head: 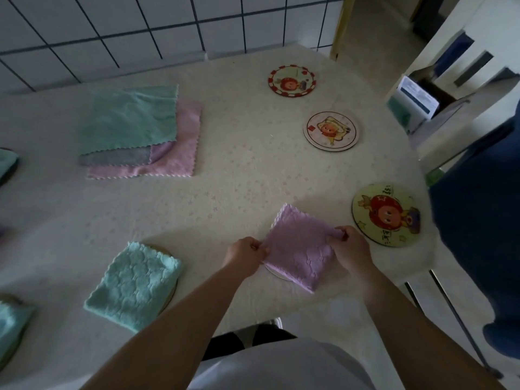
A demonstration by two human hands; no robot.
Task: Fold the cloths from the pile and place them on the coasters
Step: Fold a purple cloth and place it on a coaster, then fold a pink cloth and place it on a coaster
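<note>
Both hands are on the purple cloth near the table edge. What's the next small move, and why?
Probably let go and pull both hands back. The left hand and right hand pinch opposite corners of the folded purple cloth, which already lies over a coaster whose rim peeks out beneath it.

One head-worn camera is looking steeply down and forward, close over the table (239, 170), wide-angle.

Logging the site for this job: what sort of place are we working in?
Probably a home dining or kitchen corner: a table under a patterned tablecloth, a tiled wall behind it, and cartoon-printed coasters laid out.
</note>
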